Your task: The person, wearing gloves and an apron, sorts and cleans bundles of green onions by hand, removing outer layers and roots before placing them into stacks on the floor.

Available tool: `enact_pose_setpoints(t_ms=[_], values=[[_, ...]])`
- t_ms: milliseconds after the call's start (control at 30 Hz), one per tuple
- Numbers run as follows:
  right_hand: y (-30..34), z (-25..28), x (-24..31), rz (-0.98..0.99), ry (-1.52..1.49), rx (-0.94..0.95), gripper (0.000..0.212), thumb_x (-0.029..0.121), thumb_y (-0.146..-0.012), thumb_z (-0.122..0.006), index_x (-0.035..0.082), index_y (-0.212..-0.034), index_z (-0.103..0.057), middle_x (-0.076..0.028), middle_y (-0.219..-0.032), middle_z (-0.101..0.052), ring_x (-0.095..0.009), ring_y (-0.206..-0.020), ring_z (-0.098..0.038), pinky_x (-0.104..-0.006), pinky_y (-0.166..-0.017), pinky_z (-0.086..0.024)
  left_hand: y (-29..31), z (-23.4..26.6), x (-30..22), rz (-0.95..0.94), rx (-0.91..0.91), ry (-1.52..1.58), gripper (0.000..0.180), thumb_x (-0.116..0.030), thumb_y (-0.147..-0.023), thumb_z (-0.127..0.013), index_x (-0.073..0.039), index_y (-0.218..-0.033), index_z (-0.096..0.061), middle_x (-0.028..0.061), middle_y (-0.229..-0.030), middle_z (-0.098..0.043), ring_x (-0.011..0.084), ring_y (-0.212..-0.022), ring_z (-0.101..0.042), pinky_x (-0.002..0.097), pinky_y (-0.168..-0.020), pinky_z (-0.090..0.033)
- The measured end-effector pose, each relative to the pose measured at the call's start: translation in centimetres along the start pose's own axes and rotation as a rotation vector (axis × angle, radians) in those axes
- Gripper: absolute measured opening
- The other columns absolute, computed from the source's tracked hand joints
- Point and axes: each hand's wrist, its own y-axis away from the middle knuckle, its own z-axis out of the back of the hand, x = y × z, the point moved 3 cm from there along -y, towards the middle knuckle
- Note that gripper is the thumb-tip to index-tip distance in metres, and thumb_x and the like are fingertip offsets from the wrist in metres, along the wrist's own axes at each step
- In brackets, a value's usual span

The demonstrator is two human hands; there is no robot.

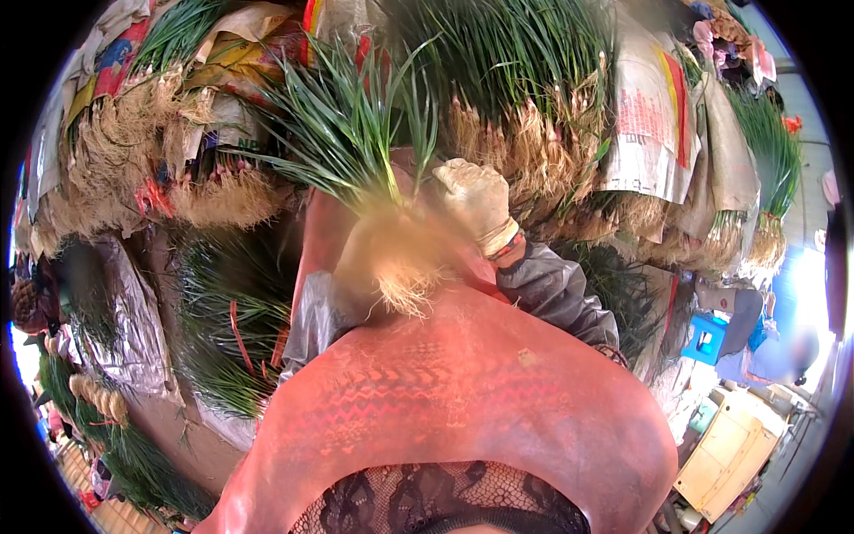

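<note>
I hold a bunch of green onions [356,133] upright in front of my chest, green leaves fanning up and pale roots [400,280] hanging blurred at the bottom. My left hand [369,254] is mostly hidden behind the root end, which it grips from below; its grey sleeve [311,316] leads up to it. My right hand [476,203], in a pale work glove, is curled against the bunch's right side at the stalk base. A reddish apron [463,392] covers my lap below.
Stacked bundles of green onions with root ends out [525,133] fill the space ahead and at the left [222,303]. Printed sacks [645,116] drape over the piles. A blue crate [707,338] and a yellow box [729,449] stand at the lower right.
</note>
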Motion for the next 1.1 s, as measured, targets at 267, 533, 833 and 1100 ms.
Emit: enact_pose_setpoints(t_ms=[267,533,833,1100], values=[[3.3,1.3,-4.0,-0.234,0.106,0.301,0.034,0.016,-0.082,-0.062,0.009,-0.115,-0.06,-0.01,-0.112,-0.064,-0.021,-0.082,-0.068,-0.0308,-0.068,-0.055,-0.2,1.4,0.6,-0.019,-0.006,0.017,0.029,-0.019,-0.082,-0.062,0.001,-0.103,-0.061,0.0152,-0.101,-0.064,0.0253,-0.098,-0.061,0.0377,-0.091,-0.049],[0.6,0.2,1.6,-0.229,-0.25,0.11,0.042,0.025,-0.079,-0.064,0.003,-0.115,-0.062,-0.017,-0.109,-0.064,-0.033,-0.089,-0.065,-0.0391,-0.076,-0.053,-0.5,1.4,0.3,-0.002,0.02,-0.03,0.031,-0.02,-0.082,-0.062,0.001,-0.104,-0.059,0.0138,-0.1,-0.063,0.0234,-0.094,-0.061,0.0356,-0.088,-0.049],[3.6,-3.2,-3.8,-0.556,0.061,0.459,0.034,0.039,-0.088,-0.057,0.007,-0.079,-0.062,-0.011,-0.078,-0.065,-0.031,-0.07,-0.065,-0.0417,-0.064,-0.052,-0.4,1.1,0.0,-0.019,0.053,-0.046,0.033,-0.022,-0.084,-0.06,0.001,-0.107,-0.058,0.013,-0.099,-0.063,0.0222,-0.086,-0.062,0.0351,-0.081,-0.052],[0.5,-0.5,1.4,-0.081,-0.286,0.377,0.025,0.03,-0.091,-0.055,0.008,-0.094,-0.066,-0.014,-0.092,-0.062,-0.032,-0.085,-0.063,-0.0408,-0.07,-0.051,-0.4,0.3,1.2,0.0,0.022,-0.059,0.03,-0.024,-0.085,-0.058,0.0,-0.103,-0.061,0.0145,-0.094,-0.066,0.0235,-0.082,-0.065,0.0374,-0.078,-0.054]])
